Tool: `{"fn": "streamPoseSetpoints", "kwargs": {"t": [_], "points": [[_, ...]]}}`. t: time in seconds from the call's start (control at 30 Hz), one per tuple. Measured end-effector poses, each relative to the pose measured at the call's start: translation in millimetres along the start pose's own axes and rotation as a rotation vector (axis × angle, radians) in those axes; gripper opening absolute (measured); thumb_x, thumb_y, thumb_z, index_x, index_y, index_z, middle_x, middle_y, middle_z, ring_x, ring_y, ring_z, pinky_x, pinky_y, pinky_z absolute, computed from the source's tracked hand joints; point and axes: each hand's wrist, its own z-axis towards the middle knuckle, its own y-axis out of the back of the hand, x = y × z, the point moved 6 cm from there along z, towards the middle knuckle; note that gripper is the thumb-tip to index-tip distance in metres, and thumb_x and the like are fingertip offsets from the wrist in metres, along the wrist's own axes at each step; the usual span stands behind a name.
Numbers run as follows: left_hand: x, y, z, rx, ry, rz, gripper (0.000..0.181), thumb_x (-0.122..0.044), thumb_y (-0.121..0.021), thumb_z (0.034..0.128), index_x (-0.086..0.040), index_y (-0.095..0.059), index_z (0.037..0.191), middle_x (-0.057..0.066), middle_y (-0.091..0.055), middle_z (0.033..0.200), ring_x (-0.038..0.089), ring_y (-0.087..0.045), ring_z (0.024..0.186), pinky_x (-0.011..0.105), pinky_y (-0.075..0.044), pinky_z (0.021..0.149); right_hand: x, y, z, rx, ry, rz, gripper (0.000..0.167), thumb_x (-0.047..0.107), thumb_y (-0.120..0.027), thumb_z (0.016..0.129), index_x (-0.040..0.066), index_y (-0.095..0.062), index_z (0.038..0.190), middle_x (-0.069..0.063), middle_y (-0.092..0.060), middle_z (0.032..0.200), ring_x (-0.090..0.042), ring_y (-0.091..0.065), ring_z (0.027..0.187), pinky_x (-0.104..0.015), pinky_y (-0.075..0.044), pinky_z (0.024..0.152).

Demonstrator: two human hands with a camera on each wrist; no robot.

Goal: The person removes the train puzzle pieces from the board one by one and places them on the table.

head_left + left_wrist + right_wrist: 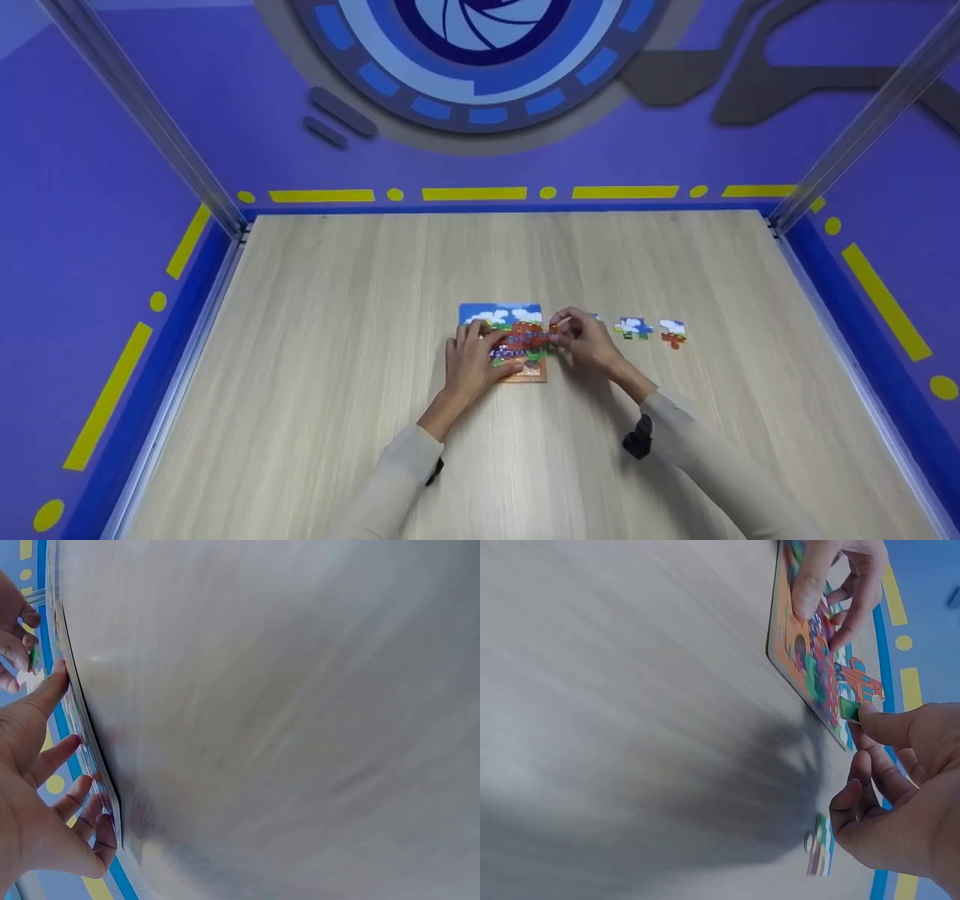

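A jigsaw puzzle (499,309) in a thin flat tray, with blue sky, white clouds and a red picture in its middle, lies on the table. My left hand (471,358) rests on its left part, fingers spread and thumb pressing near the front edge. My right hand (589,343) pinches a red and green puzzle piece (861,682) between thumb and fingers. That piece is held tilted at the puzzle's right edge, over or against the picture; I cannot tell whether it touches. The left hand covers some of the picture.
To the right lie a loose cloud piece (635,328) and another piece (673,332) with a red tab. One more piece (595,317) shows partly behind the right hand. Blue panels with yellow marks (474,193) wall the table's back and sides.
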Motion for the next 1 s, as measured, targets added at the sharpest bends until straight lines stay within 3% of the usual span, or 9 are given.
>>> {"fn": "streamPoseSetpoints", "kwargs": {"t": [0.23, 0.63, 1.0], "points": [[-0.5, 1.0, -0.7, 0.0, 0.004, -0.007, 0.066, -0.059, -0.082, 0.0755, -0.024, -0.071, 0.13, 0.006, -0.058, 0.126, 0.025, -0.05, 0.115, 0.044, -0.041, 0.086, -7.8, 20.6, -8.6, -0.022, -0.011, 0.02, 0.019, -0.004, -0.068, 0.093, -0.001, -0.064, 0.111, -0.019, -0.071, 0.093, -0.013, -0.055, 0.075, -0.02, -0.043, 0.065], [0.0, 0.3, -0.1, -0.016, 0.001, -0.004, 0.067, -0.061, -0.082, 0.0744, -0.022, -0.072, 0.128, 0.006, -0.058, 0.124, 0.025, -0.05, 0.113, 0.044, -0.042, 0.085, -21.7, 53.9, -23.5, -0.059, -0.029, -0.039, 0.021, 0.0, -0.068, 0.094, -0.003, -0.064, 0.115, -0.022, -0.071, 0.092, -0.012, -0.051, 0.074, -0.02, -0.04, 0.064], [-1.6, 2.2, -1.4, -0.019, -0.007, 0.002, 0.066, -0.06, -0.082, 0.0756, -0.023, -0.071, 0.129, 0.005, -0.057, 0.124, 0.024, -0.05, 0.114, 0.043, -0.042, 0.084, -35.1, 84.9, -40.6, -0.09, -0.064, -0.051, 0.023, 0.003, -0.069, 0.095, -0.002, -0.065, 0.116, -0.018, -0.072, 0.093, -0.008, -0.054, 0.075, -0.02, -0.044, 0.065]]}}
